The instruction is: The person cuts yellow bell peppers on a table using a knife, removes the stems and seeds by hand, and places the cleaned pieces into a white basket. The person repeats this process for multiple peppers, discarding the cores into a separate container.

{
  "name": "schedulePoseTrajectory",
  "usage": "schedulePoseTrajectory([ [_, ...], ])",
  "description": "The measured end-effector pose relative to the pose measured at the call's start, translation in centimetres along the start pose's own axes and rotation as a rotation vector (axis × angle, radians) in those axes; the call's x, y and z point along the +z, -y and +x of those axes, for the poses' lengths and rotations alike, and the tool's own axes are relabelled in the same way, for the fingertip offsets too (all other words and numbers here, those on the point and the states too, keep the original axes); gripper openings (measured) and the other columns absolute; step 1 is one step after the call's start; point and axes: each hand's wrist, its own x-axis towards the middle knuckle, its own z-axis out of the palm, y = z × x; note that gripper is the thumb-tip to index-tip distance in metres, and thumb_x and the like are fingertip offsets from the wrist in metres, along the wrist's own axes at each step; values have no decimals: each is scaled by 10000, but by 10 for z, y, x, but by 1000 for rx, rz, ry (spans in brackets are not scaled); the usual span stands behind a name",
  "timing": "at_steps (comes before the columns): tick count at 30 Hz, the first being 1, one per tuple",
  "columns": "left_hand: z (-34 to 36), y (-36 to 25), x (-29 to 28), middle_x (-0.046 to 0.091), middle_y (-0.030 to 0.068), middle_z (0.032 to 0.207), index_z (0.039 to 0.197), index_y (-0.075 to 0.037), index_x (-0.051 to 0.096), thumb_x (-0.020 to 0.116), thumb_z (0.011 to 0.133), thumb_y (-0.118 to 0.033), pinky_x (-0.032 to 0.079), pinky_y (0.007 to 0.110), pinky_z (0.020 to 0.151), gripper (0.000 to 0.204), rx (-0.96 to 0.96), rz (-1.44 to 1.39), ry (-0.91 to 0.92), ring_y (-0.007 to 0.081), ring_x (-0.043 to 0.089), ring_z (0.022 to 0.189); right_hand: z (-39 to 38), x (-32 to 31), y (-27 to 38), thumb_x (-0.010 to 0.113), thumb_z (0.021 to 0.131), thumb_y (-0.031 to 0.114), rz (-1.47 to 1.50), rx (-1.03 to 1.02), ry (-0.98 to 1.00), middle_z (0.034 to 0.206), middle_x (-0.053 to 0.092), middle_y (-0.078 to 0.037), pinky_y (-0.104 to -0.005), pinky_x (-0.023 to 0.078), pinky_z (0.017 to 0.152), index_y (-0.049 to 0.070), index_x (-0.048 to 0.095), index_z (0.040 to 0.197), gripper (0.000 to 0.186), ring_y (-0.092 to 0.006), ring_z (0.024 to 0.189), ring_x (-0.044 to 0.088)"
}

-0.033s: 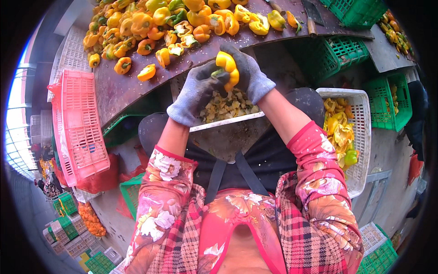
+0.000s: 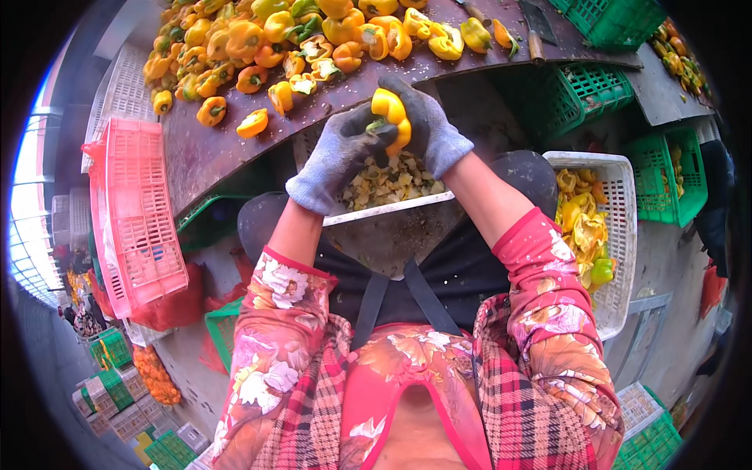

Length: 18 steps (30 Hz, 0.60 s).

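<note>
- By the near edge of the desk (image 2: 205, 150), your left hand (image 2: 345, 129) and right hand (image 2: 421, 117) have fingers clamped on the yellow pepper (image 2: 397, 117).
- You seem to be working at its stem (image 2: 376, 125); the next move likely calls for steady holding.

Over there the dark, stained tabletop (image 2: 192, 157) carries a big heap of mostly yellow and orange peppers (image 2: 244, 39) over its left part. Cut peppers (image 2: 253, 123) lie closer to the front edge. Toward the right end sit a wide-bladed knife (image 2: 536, 44) and a green basket (image 2: 612, 23).
</note>
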Motion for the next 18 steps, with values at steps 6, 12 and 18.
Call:
schedulePoseTrajectory([
  [6,-3,45,11,603,-20,896,1190,-55,542,662,868,-275,423,174,588,408,317,392,-250,29,519,690,12,5,-4,597,896,287,304,303,33,819,611,-21,-257,504,632,81,609,922,208,-106,723,595],
  [12,-5,23,24,607,-13,874,1179,-41,553,640,885,-241,437,199,574,366,104,47,-208,47,525,669,27,-15,-48,575,907,240,344,105,44,872,613,-33,-281,518,703,48,561,1083,261,-148,749,611],
  [18,0,54,13,579,-25,751,1095,-46,595,603,906,-219,371,159,474,256,273,325,-512,24,479,556,10,10,12,626,823,289,280,297,-134,869,610,-63,-320,505,691,62,544,1085,356,-202,723,598],
])
